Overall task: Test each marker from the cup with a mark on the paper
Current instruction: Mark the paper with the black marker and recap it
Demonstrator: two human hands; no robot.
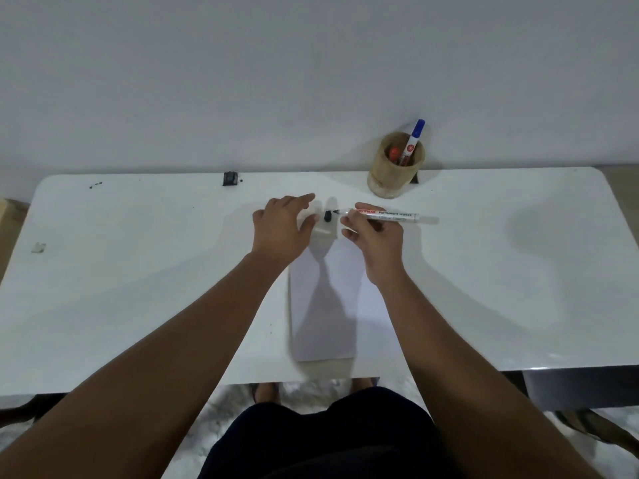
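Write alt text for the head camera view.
A person's right hand holds an uncapped permanent marker above a blank paper on a white table; the open left hand hovers near its black cap. A wooden cup behind holds two more markers.

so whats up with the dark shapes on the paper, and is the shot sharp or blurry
Head view: the dark shapes on the paper are shadows of the hands, left and right; the lighting is dim, the image soft, and the table edges bow from the wide-angle lens.

Bare forearms, no sleeves; dark trousers [332, 440]; sandalled feet [264, 392] below table edge.
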